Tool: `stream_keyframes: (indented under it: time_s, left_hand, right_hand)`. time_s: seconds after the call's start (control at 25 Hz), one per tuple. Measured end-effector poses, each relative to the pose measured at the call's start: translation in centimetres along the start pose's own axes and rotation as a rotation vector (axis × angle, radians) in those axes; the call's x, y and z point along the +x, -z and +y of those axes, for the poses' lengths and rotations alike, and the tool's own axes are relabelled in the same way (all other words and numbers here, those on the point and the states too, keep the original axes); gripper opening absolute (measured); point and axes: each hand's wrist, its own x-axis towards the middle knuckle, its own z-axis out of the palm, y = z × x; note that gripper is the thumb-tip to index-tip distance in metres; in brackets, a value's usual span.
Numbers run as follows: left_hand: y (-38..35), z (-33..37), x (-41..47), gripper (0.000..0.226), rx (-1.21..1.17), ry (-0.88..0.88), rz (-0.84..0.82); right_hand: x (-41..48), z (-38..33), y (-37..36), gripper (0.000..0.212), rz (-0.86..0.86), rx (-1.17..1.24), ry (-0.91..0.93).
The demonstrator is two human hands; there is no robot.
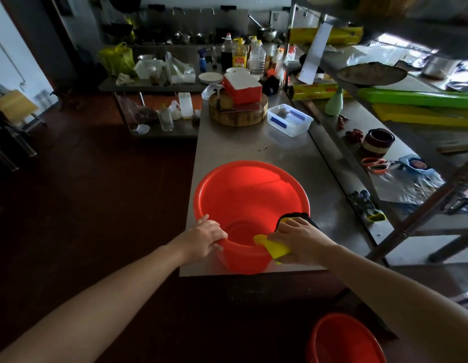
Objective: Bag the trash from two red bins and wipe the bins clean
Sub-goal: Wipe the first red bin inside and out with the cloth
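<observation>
the bin (251, 195) stands upright on the near end of the steel table (253, 148), mouth up, its inside showing no trash. the left hand (205, 235) clamps the near-left rim, fingers curled over the lip. the right hand (298, 239) sits on the near-right rim with a yellow cloth (276, 247) folded over the edge; its fingers lie close together, gripping the cloth against the rim. the unwiped wall runs away from those fingers, far and left around the circle and down toward the bottom, so the right hand is the one placed to sweep while the left steadies. the right thumb is hidden under the hand, and a dark part of the cloth behind the knuckles is hard to make out. the floor bin (343, 339) sits near right, cut off by the frame, its contents unseen.
</observation>
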Motion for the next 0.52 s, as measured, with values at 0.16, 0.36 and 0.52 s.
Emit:
stream_keyframes:
  time_s: [0.16, 0.36, 0.52]
  left_hand:
    - [-0.1, 1.5, 0.4, 0.048, 0.196, -0.014, -0.069]
    - [-3.2, 5.5, 1.1, 0.036, 0.057, -0.008, 0.034]
    - [-2.2, 1.9, -0.7, 0.033, 0.054, -0.058, 0.038]
  right_hand:
    - [0.9, -1.3, 0.6, 0.068, -0.051, -0.006, -0.027]
    - [2.2, -5.2, 0.7, 0.067, -0.001, 0.044, -0.046]
    - [-0.4, -2.7, 0.1, 0.067, 0.098, 0.028, 0.031]
